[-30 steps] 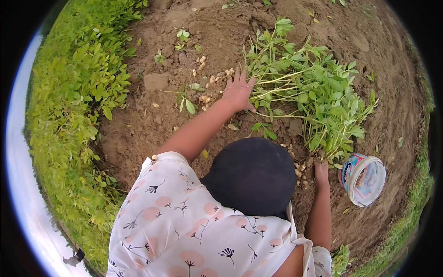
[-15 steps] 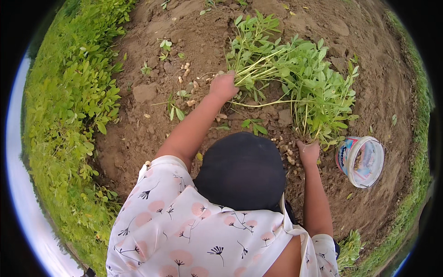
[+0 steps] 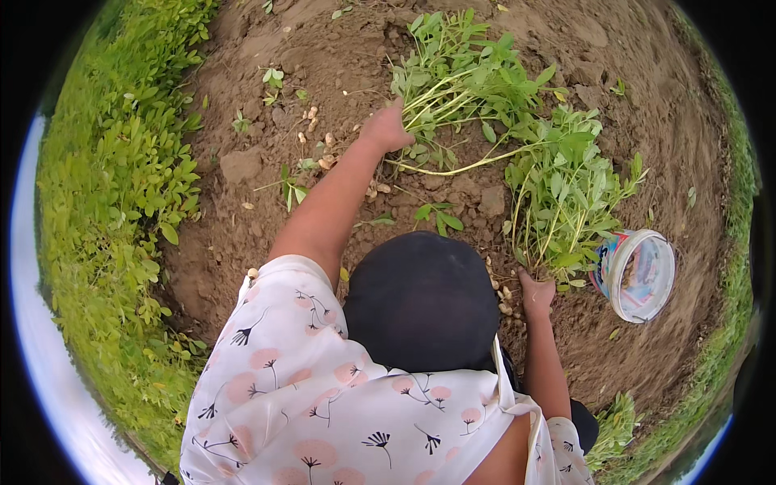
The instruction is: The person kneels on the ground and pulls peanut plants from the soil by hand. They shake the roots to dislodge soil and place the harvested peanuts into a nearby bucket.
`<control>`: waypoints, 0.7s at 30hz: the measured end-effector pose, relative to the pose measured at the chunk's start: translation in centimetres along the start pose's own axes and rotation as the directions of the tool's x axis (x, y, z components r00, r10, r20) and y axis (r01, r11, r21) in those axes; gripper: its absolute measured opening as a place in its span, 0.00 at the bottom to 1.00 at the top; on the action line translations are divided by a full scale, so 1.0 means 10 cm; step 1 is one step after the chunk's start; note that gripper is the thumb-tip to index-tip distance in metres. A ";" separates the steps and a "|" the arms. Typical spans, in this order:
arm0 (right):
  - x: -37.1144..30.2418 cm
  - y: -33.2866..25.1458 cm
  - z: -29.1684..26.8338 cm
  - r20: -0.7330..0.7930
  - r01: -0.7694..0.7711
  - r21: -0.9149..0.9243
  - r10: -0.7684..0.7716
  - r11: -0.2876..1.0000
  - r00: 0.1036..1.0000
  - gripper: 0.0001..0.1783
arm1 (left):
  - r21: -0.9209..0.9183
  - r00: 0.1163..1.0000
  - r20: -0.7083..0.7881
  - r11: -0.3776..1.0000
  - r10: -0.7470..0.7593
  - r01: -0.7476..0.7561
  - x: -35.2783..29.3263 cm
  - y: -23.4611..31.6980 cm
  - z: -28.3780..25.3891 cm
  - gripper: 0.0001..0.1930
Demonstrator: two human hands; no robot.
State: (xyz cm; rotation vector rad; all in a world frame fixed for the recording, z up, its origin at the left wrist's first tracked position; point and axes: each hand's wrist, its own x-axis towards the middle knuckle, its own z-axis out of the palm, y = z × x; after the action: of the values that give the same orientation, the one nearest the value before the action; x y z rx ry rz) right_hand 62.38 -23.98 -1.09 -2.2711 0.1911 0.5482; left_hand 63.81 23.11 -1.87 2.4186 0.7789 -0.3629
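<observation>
My left hand [image 3: 386, 129] is closed around the stem ends of a leafy peanut plant [image 3: 477, 93], whose tops point to the right over the soil. Lower and to the right, my right hand [image 3: 537, 293] grips the base of a second bunch of peanut plants [image 3: 558, 190]; its leaves spread upward away from me. One long pale stem [image 3: 453, 171] stretches between the two bunches. Several peanut pods [image 3: 313, 121] lie on the soil left of my left hand, and more pods [image 3: 505, 307] rest just left of my right hand. My fingertips are mostly hidden.
A white plastic bucket [image 3: 645, 279] with a coloured label leans on its side right of my right hand. Brown cloddy soil [image 3: 242, 166] surrounds the work. Dense green plants [image 3: 121, 202] grow along the left. A dark rounded shape [image 3: 424, 303] sits between my arms.
My right hand has shifted slightly down and left with its bunch, while my left hand has moved slightly up and left. A wider gap now shows between the two bunches.
</observation>
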 end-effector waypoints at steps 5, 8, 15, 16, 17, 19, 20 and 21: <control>0.24 0.09 0.06 0.033 0.027 -0.110 -0.024 0.994 0.999 0.41 | -0.039 0.999 0.033 0.999 -0.020 0.021 0.01 -0.12 0.01 0.30; 0.26 0.16 0.03 0.030 -0.016 -0.130 0.020 0.991 0.999 0.39 | -0.168 0.998 0.062 0.985 -0.024 0.034 -0.07 -0.08 -0.02 0.30; 0.21 0.08 0.00 0.101 -0.026 0.015 0.024 1.000 0.995 0.35 | -0.619 0.996 -0.082 0.782 0.035 -0.078 -0.48 0.12 -0.53 0.25; 0.20 0.08 0.00 0.105 -0.015 0.032 0.011 0.999 0.994 0.36 | -0.685 0.993 -0.117 0.725 -0.017 -0.068 -0.52 0.18 -0.70 0.22; 0.19 0.10 0.00 0.102 -0.005 0.047 0.000 0.999 0.995 0.36 | -0.792 0.997 -0.072 0.608 0.010 -0.063 -0.54 0.26 -0.88 0.22; 0.22 0.15 0.00 0.099 0.003 0.013 -0.004 1.000 0.995 0.38 | -0.939 0.997 -0.004 0.344 0.073 -0.029 -0.62 0.31 -1.24 0.23; 0.24 0.19 0.00 0.095 0.006 -0.002 -0.006 1.000 0.995 0.39 | -0.992 0.981 0.085 0.112 0.173 0.066 -0.41 0.13 -1.16 0.18; 0.24 0.24 -0.01 0.091 -0.004 -0.022 0.006 1.000 0.996 0.40 | -0.994 0.994 0.094 0.060 0.059 0.091 -0.35 0.14 -0.97 0.19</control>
State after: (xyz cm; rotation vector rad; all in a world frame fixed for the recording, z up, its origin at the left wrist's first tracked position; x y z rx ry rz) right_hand 63.84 -25.57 -3.68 -2.2615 0.1456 0.6578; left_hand 62.63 26.36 7.91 0.9540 0.6316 0.1027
